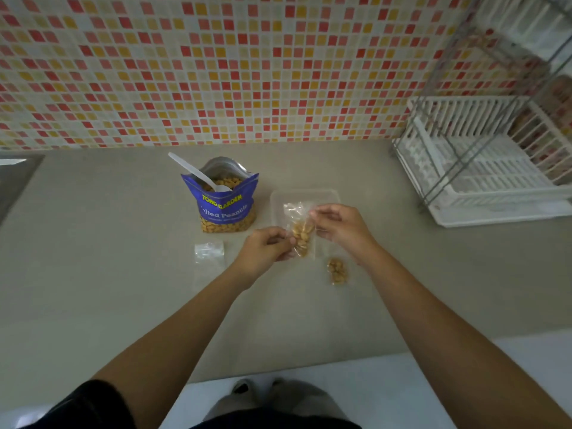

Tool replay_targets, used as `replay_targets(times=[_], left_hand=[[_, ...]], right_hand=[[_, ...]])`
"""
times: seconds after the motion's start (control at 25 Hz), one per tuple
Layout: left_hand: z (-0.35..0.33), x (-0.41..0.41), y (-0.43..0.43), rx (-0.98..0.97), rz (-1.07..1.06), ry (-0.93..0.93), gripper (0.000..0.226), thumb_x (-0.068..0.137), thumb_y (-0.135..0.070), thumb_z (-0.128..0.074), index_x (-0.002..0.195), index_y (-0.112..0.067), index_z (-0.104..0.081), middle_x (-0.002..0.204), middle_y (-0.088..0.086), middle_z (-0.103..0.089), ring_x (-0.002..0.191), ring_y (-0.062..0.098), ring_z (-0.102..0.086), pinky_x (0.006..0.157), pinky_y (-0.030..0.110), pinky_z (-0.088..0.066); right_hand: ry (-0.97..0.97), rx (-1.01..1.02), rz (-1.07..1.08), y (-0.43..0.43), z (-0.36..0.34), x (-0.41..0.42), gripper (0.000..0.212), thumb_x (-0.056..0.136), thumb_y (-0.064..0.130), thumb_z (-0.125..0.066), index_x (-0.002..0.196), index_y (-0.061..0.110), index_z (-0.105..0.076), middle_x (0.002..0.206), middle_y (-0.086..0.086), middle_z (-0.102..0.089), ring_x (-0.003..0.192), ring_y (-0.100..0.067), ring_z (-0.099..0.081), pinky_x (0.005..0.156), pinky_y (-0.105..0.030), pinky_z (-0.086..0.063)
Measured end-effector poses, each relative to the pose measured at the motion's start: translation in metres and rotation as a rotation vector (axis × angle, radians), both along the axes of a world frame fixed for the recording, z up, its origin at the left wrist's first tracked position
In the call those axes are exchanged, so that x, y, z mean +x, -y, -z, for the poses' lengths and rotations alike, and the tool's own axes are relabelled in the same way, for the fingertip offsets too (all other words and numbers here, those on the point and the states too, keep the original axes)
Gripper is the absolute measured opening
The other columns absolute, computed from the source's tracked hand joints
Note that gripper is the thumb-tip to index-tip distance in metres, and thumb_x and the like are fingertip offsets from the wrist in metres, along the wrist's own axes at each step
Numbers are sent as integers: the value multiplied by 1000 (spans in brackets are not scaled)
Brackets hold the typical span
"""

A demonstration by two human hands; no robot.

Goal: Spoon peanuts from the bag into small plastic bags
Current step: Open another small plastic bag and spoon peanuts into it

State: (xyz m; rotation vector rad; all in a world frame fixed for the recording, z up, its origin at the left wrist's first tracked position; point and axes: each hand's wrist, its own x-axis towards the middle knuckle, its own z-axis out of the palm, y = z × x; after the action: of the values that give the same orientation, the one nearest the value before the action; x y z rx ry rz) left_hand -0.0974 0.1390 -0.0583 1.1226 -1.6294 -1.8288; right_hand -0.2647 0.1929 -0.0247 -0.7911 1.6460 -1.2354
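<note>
My left hand [266, 246] and right hand [338, 226] pinch one small peanut-filled bag [301, 236] with their fingers above the worktop [123, 289]. One filled bag [337, 270], one empty bag [209, 252], one peanut bag [225, 205] holding one spoon [198, 173].

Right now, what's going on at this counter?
A person holds a small clear bag of peanuts between the left hand and right hand. The white spoon rests in the open blue peanut bag. One filled small bag and an empty one lie on the counter.
</note>
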Motion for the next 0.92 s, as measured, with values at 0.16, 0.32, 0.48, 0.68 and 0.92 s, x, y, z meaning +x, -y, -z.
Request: replay_targets(times=[0.16, 0.32, 0.48, 0.68, 0.92], left_hand=[[27, -11, -25, -11, -11, 73, 13, 80, -6, -68, 77, -17, -63, 70, 5, -63, 62, 6, -59, 66, 22, -51], [47, -21, -44, -113, -38, 201, 24, 79, -6, -68, 97, -14, -54, 73, 11, -65, 62, 16, -61, 65, 24, -53], [62, -28, -48, -458, 57, 383, 27, 80, -12, -58, 106, -12, -67, 83, 14, -72, 74, 25, -65, 78, 29, -52], [78, -32, -42, -641, 160, 515, 27, 81, -15, -51, 102, -9, -68, 87, 18, -68, 82, 35, -62, 74, 37, -49], [66, -6, -28, -819, 100, 441, 32, 80, -17, -50, 103, -2, -67, 84, 20, -66, 71, 37, -64, 65, 38, -54]], right_hand=[[-132, 76, 91, -23, 36, -16, 8, 79, 17, -71, 85, 18, -67, 83, -9, -69, 76, -23, -67, 78, -37, -57], [-414, 142, 115, -36, 70, -19, 13, 78, 19, -71, 90, 12, -73, 83, -4, -71, 76, -13, -65, 71, -6, -46], [-641, 171, 70, -33, 89, -15, 15, 81, 18, -68, 91, 8, -74, 91, -8, -74, 83, -16, -67, 65, -10, -36], [-800, 147, -12, -25, 100, -13, 15, 82, 17, -66, 85, 4, -72, 82, -16, -71, 77, -30, -65, 69, -30, -46], [-922, 36, 39, -24, 96, -1, 22, 85, 24, -63, 96, 5, -69, 88, -14, -65, 79, -27, -63, 76, -31, -49]])
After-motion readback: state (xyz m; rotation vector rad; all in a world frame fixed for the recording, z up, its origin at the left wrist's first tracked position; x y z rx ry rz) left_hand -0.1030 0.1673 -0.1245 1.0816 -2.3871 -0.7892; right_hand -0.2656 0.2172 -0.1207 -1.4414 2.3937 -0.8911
